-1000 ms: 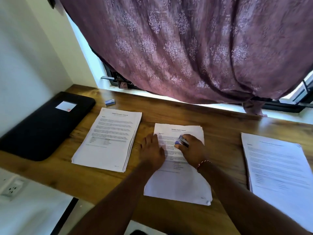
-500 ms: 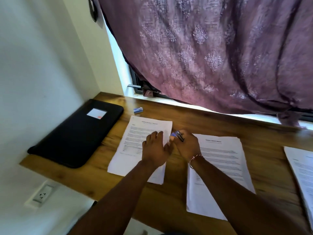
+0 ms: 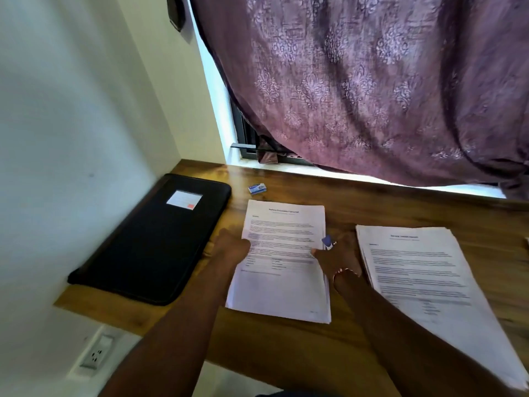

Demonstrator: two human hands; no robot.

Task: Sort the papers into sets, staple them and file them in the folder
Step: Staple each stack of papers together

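Paper in a white printed stack [image 3: 282, 262] lies on the brown wooden desk [image 3: 372, 207], and both hands grip it at its side edges. The left hand [image 3: 230, 247] has its fingers curled over the stack's left edge, thumb on the top sheet. The right hand [image 3: 339, 257] pinches the stack's right edge with thumb on top, while the same hand's fingers are also closed around a small blue and silver stapler [image 3: 328, 242], whose tip shows just beside that edge. A thin bracelet [image 3: 345, 272] circles the right wrist.

Left of the stack, near it but apart, lies the flat black zip folder [image 3: 151, 242] with a white label, shut. Beyond the stack's far edge sits a small blue staple box [image 3: 257, 188]. To the stack's right lies a second white printed paper stack [image 3: 423, 282], just beside the right wrist. A purple patterned curtain [image 3: 372, 81] hangs over the window behind the stack.
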